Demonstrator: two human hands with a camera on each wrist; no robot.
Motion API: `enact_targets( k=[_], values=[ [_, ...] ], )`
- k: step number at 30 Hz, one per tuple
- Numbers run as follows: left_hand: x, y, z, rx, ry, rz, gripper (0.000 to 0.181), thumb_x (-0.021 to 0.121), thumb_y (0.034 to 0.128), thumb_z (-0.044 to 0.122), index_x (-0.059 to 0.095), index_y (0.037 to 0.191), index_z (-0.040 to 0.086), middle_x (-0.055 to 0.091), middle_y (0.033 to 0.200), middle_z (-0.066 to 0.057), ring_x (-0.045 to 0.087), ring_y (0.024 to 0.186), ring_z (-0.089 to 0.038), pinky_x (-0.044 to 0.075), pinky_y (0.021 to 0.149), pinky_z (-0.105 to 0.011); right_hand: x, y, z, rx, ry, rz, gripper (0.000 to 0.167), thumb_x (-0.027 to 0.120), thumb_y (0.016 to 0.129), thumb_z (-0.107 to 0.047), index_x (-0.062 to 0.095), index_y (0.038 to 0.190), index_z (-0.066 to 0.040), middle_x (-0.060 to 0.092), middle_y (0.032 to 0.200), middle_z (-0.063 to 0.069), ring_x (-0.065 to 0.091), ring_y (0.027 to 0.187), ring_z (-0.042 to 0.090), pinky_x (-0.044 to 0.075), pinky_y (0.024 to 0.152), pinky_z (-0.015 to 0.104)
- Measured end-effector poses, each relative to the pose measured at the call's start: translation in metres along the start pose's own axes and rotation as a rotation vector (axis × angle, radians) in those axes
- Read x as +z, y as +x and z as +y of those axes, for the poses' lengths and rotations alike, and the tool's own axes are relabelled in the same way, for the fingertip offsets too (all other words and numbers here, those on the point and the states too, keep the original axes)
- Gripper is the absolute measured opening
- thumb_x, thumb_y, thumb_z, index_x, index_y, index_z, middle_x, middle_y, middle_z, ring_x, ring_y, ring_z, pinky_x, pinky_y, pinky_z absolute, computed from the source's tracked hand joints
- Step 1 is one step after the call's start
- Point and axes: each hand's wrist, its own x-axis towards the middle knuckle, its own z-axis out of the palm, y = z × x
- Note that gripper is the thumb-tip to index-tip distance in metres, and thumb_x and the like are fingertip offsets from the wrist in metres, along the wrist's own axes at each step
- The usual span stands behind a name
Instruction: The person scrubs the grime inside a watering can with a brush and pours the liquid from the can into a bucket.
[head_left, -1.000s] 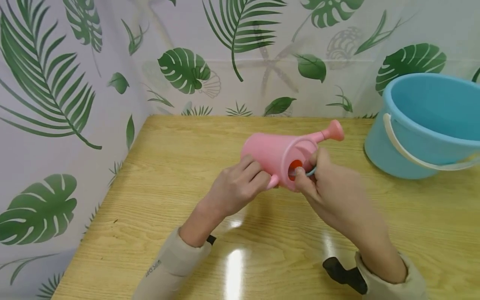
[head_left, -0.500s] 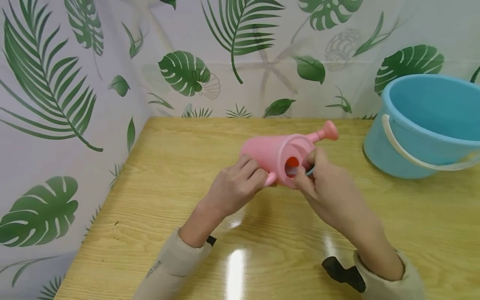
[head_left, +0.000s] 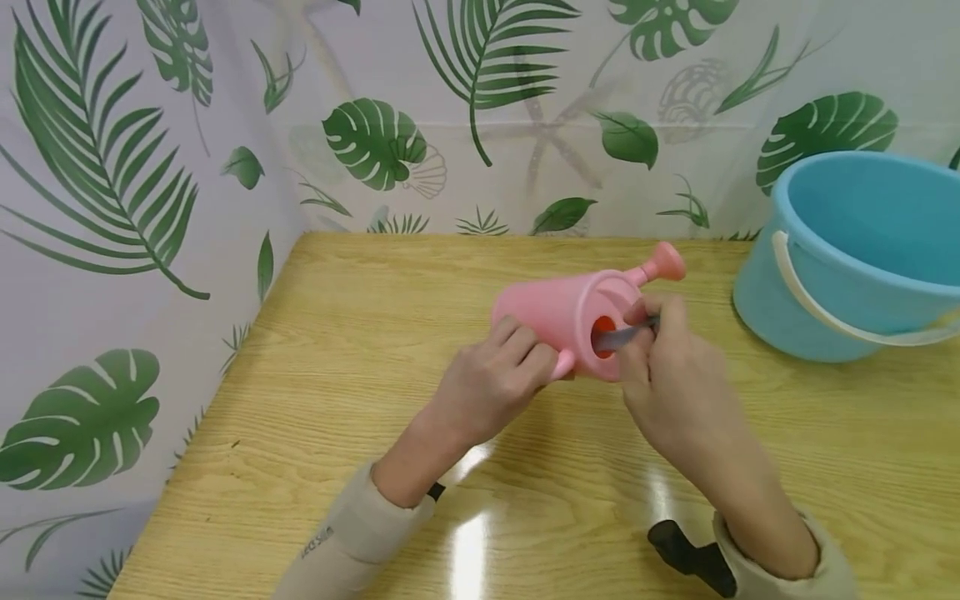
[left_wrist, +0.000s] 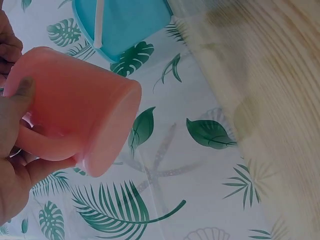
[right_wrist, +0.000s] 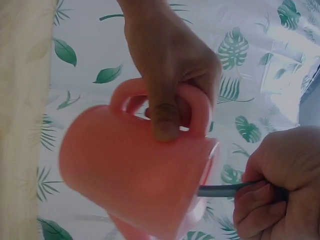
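A pink watering can [head_left: 543,307] is held tilted on its side above the table, its opening toward my right hand and its spout rose [head_left: 666,262] pointing right. My left hand [head_left: 495,379] grips its handle [right_wrist: 200,107], the thumb lying against the can's body in the right wrist view. With curled fingers my right hand [head_left: 678,392] holds a slim grey-blue handle [right_wrist: 217,191]. That handle's far end goes into the can's opening, so what is on it is hidden. Orange-red shows inside the opening.
A light-blue bucket [head_left: 810,308] with a white handle [head_left: 825,321] stands on the right of the wooden table [head_left: 337,333]. A white leaf-patterned sheet [head_left: 450,192] hangs behind and on the left.
My right hand has drawn back slightly to the right, and more of the grey-blue handle shows outside the can's opening. The can and my left hand have shifted a little right.
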Motion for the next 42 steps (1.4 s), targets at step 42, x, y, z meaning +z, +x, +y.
enact_targets(
  k=[42],
  values=[
    [-0.001, 0.002, 0.013, -0.178, -0.212, -0.092, 0.035, 0.08, 0.0846, 0.029, 0.052, 0.072, 0.011, 0.05, 0.071, -0.002, 0.053, 0.072, -0.017, 0.049, 0.062, -0.02, 0.001, 0.001, 0.005, -0.328, -0.11, 0.172, 0.015, 0.065, 0.085, 0.011, 0.061, 0.099, 0.005, 0.054, 0.077, 0.015, 0.044, 0.054, 0.018, 0.044, 0.046, 0.033]
  ],
)
